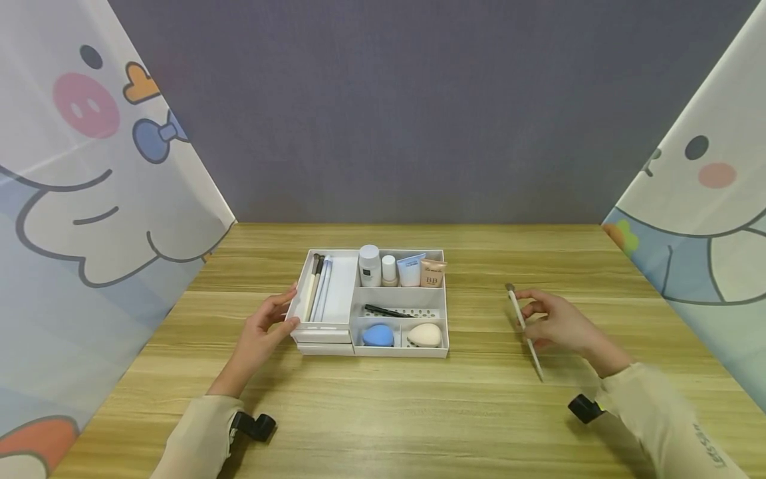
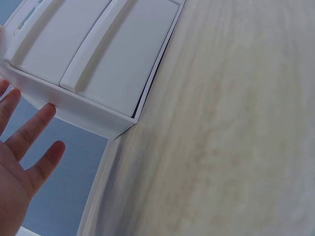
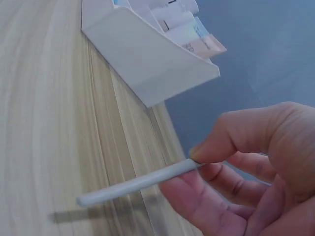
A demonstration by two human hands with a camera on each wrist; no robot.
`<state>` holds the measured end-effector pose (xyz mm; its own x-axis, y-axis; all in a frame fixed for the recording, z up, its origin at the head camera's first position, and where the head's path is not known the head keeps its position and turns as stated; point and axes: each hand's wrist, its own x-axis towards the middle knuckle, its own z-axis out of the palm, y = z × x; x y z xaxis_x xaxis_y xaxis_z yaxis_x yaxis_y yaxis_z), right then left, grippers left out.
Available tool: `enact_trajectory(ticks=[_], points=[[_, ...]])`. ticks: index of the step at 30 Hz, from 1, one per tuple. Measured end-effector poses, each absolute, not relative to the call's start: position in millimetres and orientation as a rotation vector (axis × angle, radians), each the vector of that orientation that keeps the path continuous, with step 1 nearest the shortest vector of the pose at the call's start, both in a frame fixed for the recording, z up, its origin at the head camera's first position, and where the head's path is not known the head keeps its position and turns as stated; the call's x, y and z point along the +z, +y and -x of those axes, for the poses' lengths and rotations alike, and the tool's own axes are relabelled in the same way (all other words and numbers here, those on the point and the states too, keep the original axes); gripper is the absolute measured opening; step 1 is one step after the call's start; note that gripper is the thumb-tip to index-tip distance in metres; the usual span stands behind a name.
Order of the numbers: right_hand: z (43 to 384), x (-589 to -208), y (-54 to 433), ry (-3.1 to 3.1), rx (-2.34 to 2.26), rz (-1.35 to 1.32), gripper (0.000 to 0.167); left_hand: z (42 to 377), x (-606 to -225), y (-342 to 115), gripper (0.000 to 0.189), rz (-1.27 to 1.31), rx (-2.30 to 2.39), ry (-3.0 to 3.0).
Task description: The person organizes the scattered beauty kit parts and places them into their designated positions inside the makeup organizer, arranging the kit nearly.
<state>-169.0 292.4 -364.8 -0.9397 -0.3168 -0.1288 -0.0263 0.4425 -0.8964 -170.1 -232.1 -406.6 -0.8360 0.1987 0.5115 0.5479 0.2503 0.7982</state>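
A white cosmetics organizer (image 1: 401,352) stands on the table, its drawer fronts (image 2: 113,64) large in the left wrist view. My left hand (image 1: 260,336) rests against its left side, fingers extended. Several slim brushes and pale sticks (image 1: 317,293) lie in the left compartment beside that hand. Well to the right of the organizer, my right hand (image 1: 556,324) pinches a makeup brush (image 1: 527,336) between thumb and fingers. The brush has a white handle (image 3: 138,185) and a dark tip that points away from me; in the right wrist view the hand hides the tip.
Upright in the organizer's back row are a white bottle (image 1: 370,267), a small capped bottle (image 1: 389,271), a blue tube (image 1: 409,273) and a beige tube (image 1: 432,274). A black slim tool (image 1: 385,311), a blue sponge (image 1: 378,336) and a cream sponge (image 1: 425,335) occupy the front compartments.
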Motion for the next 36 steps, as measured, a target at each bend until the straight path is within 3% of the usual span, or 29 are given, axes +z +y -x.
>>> enact_trajectory(ticks=[19, 36], points=[[167, -371, 264, 2.234, -1.985, 0.464, 0.06, 169, -406, -232, 0.043, 0.648, -1.609, -2.247], [167, -368, 239, 2.092, -2.236, 0.373, 0.067, 170, -407, -232, 0.043, 0.656, -1.598, -2.243]])
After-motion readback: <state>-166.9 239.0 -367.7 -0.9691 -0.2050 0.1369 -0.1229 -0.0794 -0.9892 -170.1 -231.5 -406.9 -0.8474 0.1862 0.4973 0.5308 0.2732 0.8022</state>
